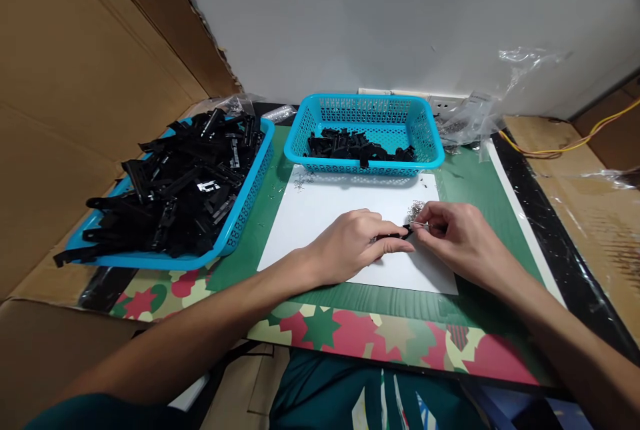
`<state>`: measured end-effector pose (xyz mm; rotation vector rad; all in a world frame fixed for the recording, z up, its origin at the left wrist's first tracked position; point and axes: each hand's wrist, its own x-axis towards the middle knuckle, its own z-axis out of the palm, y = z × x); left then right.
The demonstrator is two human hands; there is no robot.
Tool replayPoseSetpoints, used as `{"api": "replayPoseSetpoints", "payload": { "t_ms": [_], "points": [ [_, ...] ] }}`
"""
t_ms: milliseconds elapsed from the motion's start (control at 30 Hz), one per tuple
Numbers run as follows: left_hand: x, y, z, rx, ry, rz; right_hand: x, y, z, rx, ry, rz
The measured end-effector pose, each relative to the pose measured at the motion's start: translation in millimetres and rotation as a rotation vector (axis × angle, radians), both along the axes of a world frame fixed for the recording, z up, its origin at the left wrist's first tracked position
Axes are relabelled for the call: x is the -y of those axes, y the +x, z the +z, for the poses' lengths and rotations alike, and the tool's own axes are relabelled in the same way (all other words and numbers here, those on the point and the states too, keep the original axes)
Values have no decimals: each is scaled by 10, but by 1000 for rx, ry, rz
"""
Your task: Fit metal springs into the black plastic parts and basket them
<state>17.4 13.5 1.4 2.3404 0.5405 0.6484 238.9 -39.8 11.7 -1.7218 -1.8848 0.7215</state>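
My left hand (363, 238) is closed around a small black plastic part (395, 236), its fingers and thumb hiding much of it. The part's right end sticks out toward my right hand (453, 233). Thumb and fingers of that hand pinch a thin metal tool (421, 224), whose tip meets or nearly meets the black part; its exact kind is hard to make out. Just behind the fingertips lies a pile of tiny wire springs (415, 209). A white sheet (345, 197) lies under both hands.
A blue basket heaped with black plastic parts stands at left (250, 193). Another blue basket (364, 165), with fewer black parts, sits at the back. Loose small wire pieces (301, 181) lie near it. A clear plastic bag (467, 120) and yellow cable (595, 129) are at right.
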Motion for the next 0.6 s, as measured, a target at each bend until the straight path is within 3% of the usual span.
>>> {"api": "replayPoseSetpoints", "payload": {
  "t_ms": [300, 500, 600],
  "points": [
    [-17, 0, -24, -49, 35, -22, 5, 2, -23, -27, -1, 44],
    [-28, -24, -17, -59, 22, -38, -8, 76, 72, -64, -99, 91],
    [-34, -36, -3, -63, 22, -44, -5, 149, 124, -40, -73, 112]
  ]
}}
